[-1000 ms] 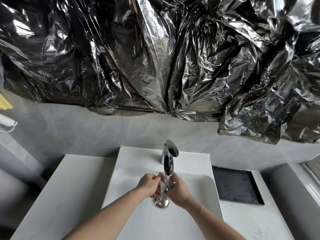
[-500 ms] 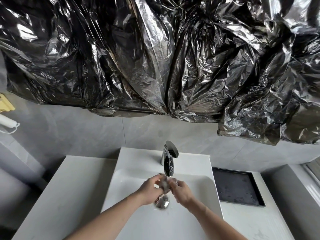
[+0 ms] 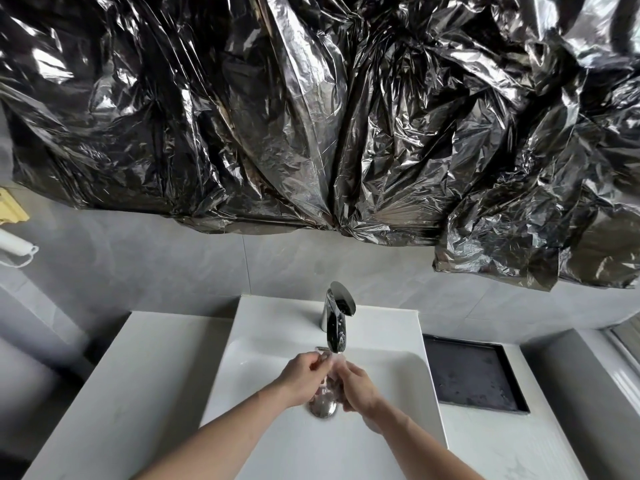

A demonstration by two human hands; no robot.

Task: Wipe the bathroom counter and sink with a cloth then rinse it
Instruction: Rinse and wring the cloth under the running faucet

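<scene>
Small wet cloth (image 3: 328,375), pale and blurred, bunched between both hands over the sink (image 3: 398,382) basin, under the faucet (image 3: 336,323) spout, just above the chrome drain (image 3: 322,407). Left hand (image 3: 302,377) fingers curled, pinching cloth's left side; right hand (image 3: 356,382) curled around its right side. White counter (image 3: 114,382) left of sink, black tray (image 3: 474,375) right. Crinkled foil (image 3: 311,116) covers far wall.

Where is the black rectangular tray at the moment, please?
In the head view, the black rectangular tray lies on the white counter right of the white sink basin, near the grey back wall and beyond the right hand.
</scene>
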